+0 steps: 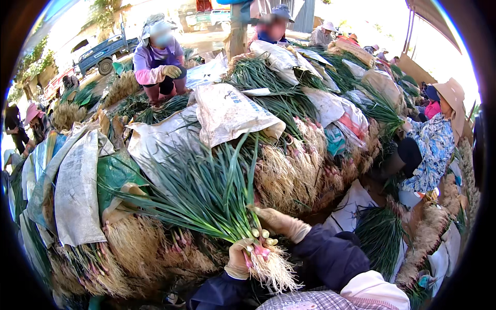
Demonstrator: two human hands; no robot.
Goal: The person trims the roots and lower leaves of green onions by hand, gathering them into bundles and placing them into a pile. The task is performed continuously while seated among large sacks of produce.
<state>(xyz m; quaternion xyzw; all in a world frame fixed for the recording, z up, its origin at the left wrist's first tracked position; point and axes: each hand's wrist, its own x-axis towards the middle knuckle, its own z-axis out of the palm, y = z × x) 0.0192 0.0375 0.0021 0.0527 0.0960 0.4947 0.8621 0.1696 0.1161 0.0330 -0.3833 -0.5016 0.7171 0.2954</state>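
Observation:
My left hand (pixel 238 259), in a pale glove, is closed around the lower stems of a bunch of green onion-like plants (pixel 217 197). Their long leaves fan up and to the left; pinkish bulbs and pale stringy roots (pixel 273 267) hang at the lower right of that hand. My right hand (pixel 277 222), also gloved, lies at the right side of the bunch, its fingertips at the stems just above the bulbs; whether it grips any stem I cannot tell. Behind the bunch, a white woven sack (pixel 232 114) covers part of a large heap of similar plants.
Heaped plants with roots facing me (pixel 135 244) stretch left and right, partly under sacks (pixel 79 190). A person in lavender (pixel 162 69) crouches beyond the heap; another in a blue floral top (pixel 432 147) sits at right. Another leafy bundle (pixel 379 232) lies at lower right. A post (pixel 237 35) rises behind.

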